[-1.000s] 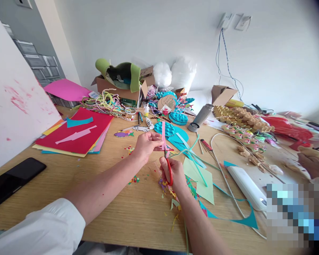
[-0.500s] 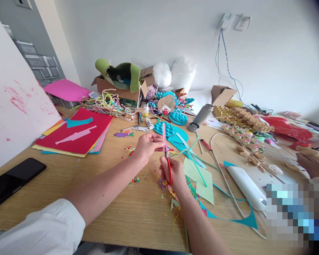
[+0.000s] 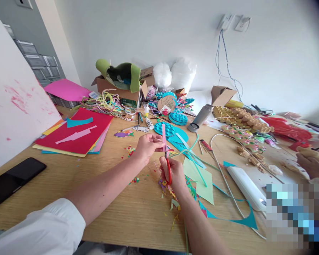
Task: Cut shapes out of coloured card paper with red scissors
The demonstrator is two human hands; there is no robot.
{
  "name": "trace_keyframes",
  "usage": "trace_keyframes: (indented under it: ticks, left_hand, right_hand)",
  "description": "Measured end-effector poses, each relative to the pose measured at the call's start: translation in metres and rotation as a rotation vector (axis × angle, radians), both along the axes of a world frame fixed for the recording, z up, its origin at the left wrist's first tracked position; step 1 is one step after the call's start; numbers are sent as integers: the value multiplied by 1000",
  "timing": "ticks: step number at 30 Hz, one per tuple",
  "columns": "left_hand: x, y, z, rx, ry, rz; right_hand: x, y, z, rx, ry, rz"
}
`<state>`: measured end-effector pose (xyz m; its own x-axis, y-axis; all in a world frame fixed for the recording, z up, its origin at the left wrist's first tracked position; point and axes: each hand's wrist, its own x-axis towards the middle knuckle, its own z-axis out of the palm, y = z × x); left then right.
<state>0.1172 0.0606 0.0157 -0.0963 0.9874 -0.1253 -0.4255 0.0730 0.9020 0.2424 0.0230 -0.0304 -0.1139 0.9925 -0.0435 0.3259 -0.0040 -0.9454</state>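
My left hand (image 3: 149,146) pinches a narrow pink paper strip (image 3: 164,132), which stands upright between its fingers. Just below and to the right, my right hand (image 3: 174,173) is closed around red-handled scissors (image 3: 169,173). The scissor blades point up and meet the lower part of the strip; the exact contact is too small to tell. Small coloured paper scraps (image 3: 170,187) lie under and beside my hands. Right of them is a pale green sheet (image 3: 202,180), with blue paper pieces (image 3: 179,141) behind it.
Stacked coloured sheets (image 3: 79,131) and a black phone (image 3: 18,180) lie at the left. A metal bottle (image 3: 200,118), a white cable and a white device (image 3: 246,187) are on the right. Cardboard boxes (image 3: 117,90) and craft pieces line the back. Another person's hand (image 3: 312,163) shows at the right edge.
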Motion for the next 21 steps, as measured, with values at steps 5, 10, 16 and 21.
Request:
trace_keyframes:
  ticks: [5,10,16,21]
  left_hand:
    - [1,0,-2,-3,12,-14]
    - [2,-3,-1,-18,20,-24]
    - [3,-4,1,-18,30,-21]
    - [0,-1,-1,-2,10,-21]
  right_hand:
    - [1,1,-3,-2,24,11]
    - [0,2,-1,-18,39,10]
    - [-1,1,0,-26,24,-32]
    - [-2,1,1,-27,31,-31]
